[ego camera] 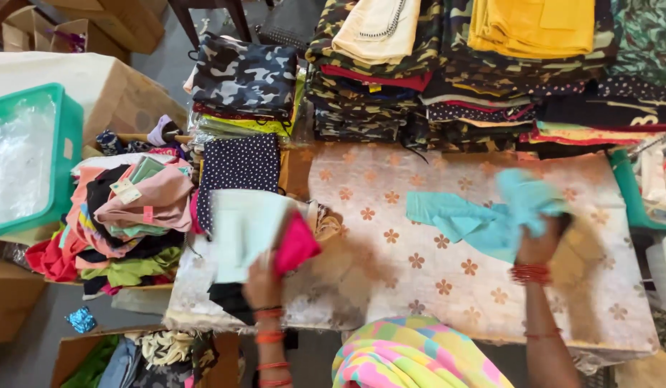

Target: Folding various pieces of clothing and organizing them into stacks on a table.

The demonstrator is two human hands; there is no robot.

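Observation:
My right hand [539, 243] grips a light teal garment [483, 219], lifted and blurred above a table cloth with a flower print [419, 280]. My left hand [263, 280] holds a pale mint piece of fabric [243, 233] together with a bright pink piece [297, 244] at the table's left edge. Red and orange bangles circle both wrists.
Tall stacks of folded camouflage, yellow and cream clothes [455, 65] line the far side. A dotted navy fabric [239, 169] and a heap of mixed garments [128, 215] lie left. A green crate [67, 154] and cardboard boxes [117, 93] stand further left.

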